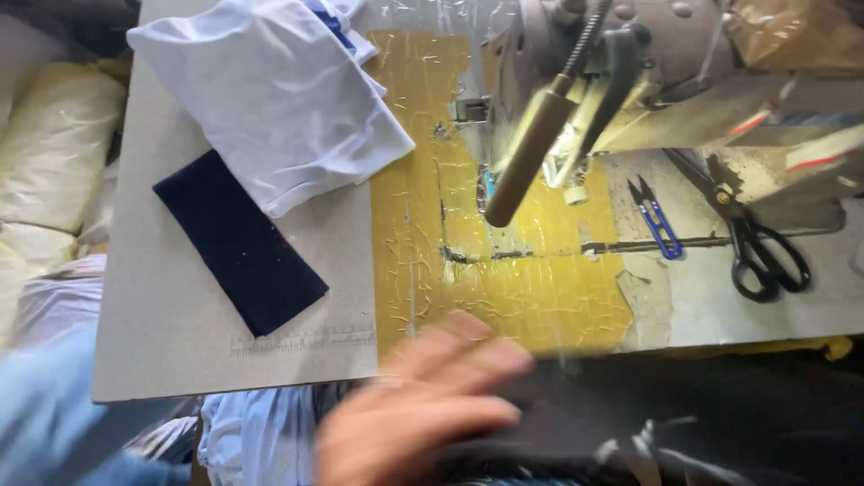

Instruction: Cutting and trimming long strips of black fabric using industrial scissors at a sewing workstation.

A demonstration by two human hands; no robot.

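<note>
My left hand (423,409) is blurred at the bottom centre, its fingers stretched out to the right and lying on a dark fabric (702,414) that covers the near right edge of the table. A blue sleeve (45,423) leads to it from the bottom left. A navy fabric rectangle (238,238) lies flat on a grey board (180,351) beyond the hand. A pale blue-white garment (270,99) is piled behind the rectangle and overlaps its far corner. My right hand is out of view.
A sewing machine (648,63) with a brown cylindrical handle (526,153) stands at the back right on a yellow taped tabletop (531,288). Blue thread snips (657,220) and black scissors (760,247) lie to the right. Pale sacks (49,144) sit on the left.
</note>
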